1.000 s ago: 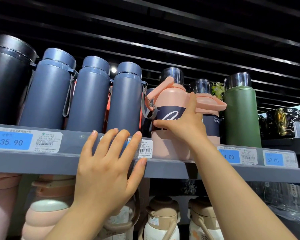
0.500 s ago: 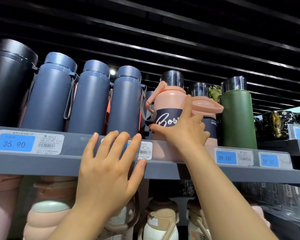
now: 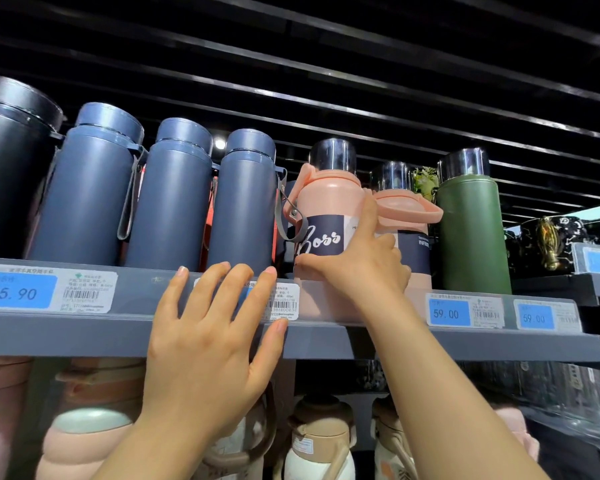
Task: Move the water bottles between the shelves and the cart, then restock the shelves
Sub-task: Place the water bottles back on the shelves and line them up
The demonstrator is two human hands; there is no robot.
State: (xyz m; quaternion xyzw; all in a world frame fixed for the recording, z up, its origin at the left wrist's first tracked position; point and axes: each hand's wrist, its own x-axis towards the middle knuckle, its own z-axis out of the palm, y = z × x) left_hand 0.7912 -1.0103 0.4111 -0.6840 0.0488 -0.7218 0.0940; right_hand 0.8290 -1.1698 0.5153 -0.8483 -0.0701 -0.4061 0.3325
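Pink water bottle (image 3: 321,202): upright on the grey upper shelf (image 3: 430,344), centre of the frame. Chrome cap; dark label band with white script; pink carry loop hinged at its left shoulder. Base hidden behind the shelf's clear front rail.

Right hand (image 3: 364,268): centre right, arm rising from the lower right corner. Grips the pink water bottle at the label band, thumb along the band's lower edge in front, index finger straight up the bottle's right side, the other fingers curled behind.

Left hand (image 3: 208,337): lower centre. Spread wide and flat, holding nothing; fingertips lie over the shelf's front rail and partly cover a white barcode tag (image 3: 281,303).

Second pink bottle (image 3: 409,216): just right of the first and partly behind the right hand; same dark band, flat pink handle pointing right.

Green flask (image 3: 471,233): upright, right of the pink pair, chrome cap.

Three slate-blue flasks (image 3: 174,202): upright in a row, left of the pink water bottle, grey wrist straps hanging.

Black flask (image 3: 11,168): far left edge.

Price tags: blue "35.90" (image 3: 18,291) at left; two blue "59.00" tags (image 3: 447,312) at right.

Lower shelf: pink and cream bottles (image 3: 321,441), tops only, along the bottom of the frame.

Black slatted ceiling (image 3: 326,64): upper half of the frame.
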